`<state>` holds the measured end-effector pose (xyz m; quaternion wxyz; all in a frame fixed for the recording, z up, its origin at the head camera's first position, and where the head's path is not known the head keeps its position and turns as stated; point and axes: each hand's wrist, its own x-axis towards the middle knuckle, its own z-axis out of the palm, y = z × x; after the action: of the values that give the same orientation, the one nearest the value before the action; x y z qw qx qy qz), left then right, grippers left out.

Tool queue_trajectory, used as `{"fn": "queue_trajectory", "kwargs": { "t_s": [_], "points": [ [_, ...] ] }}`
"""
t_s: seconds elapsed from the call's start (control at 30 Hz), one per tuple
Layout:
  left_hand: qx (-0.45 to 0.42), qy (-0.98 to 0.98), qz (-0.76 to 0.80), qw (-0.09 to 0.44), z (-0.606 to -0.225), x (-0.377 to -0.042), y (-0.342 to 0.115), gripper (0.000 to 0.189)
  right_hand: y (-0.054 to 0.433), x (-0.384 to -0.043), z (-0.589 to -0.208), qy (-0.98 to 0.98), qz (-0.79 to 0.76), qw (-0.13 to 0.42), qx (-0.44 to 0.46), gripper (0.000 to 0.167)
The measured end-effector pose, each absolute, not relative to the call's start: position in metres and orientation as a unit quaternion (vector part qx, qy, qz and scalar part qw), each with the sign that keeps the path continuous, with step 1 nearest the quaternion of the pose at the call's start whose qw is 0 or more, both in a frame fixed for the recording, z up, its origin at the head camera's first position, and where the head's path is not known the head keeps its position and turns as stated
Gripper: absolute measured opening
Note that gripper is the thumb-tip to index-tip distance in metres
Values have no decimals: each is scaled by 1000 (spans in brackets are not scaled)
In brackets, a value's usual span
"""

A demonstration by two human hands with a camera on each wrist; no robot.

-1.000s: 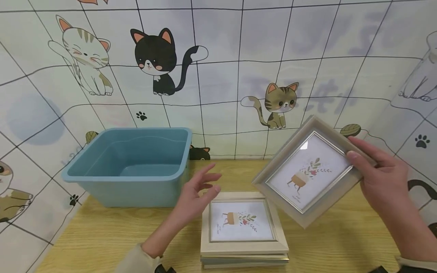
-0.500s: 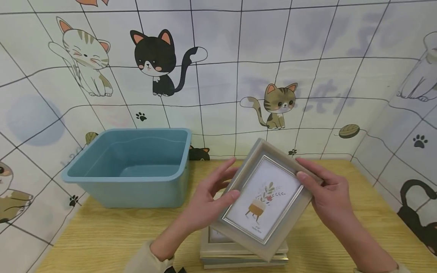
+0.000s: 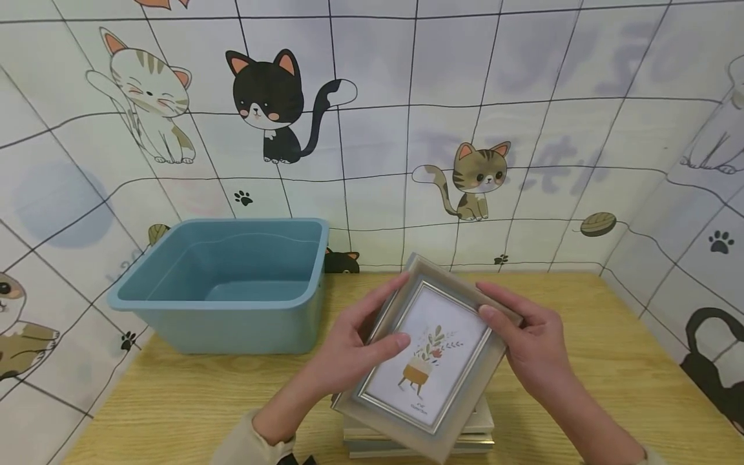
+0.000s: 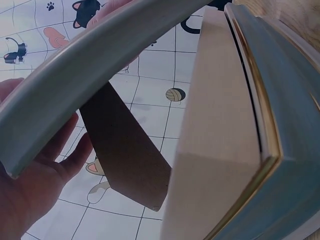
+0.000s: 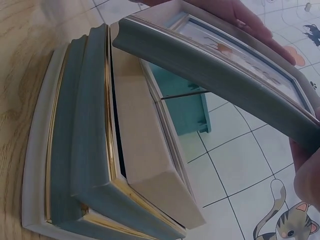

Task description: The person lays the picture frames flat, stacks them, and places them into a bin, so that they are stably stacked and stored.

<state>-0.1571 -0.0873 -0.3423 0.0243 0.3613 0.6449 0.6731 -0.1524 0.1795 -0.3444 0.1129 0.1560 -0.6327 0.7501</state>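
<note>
A grey-beige picture frame [image 3: 427,355] with a silver inner border and a plant-pot print is held tilted, face up. My left hand [image 3: 351,349] grips its left side, thumb over the front and fingers towards the back. At the upper right edge, my right hand [image 3: 537,342] pinches it between thumb and fingers. From its back a dark brown stand flap [image 4: 125,150] sticks out in the left wrist view. Below lies a stack of picture frames [image 5: 145,120], cream on top, with blue-grey and gold-edged ones under it. The held frame covers most of the stack in the head view.
An open blue plastic bin [image 3: 215,326] stands at the left on the wood-grain table [image 3: 587,323]. Behind and beside the table hangs a white gridded cloth [image 3: 372,142] printed with cats.
The right hand has brought the picture frame left and down over the stack, turning it more upright. The left hand, free of it a second ago, has taken hold of its left side.
</note>
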Motion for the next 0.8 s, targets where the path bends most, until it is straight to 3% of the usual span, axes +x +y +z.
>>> {"fn": "queue_trajectory", "kwargs": {
  "t_s": [0.8],
  "points": [
    [380, 682, 622, 56, -344, -154, -95, 79, 186, -146, -348, -592, 783, 126, 143, 38]
  ]
}}
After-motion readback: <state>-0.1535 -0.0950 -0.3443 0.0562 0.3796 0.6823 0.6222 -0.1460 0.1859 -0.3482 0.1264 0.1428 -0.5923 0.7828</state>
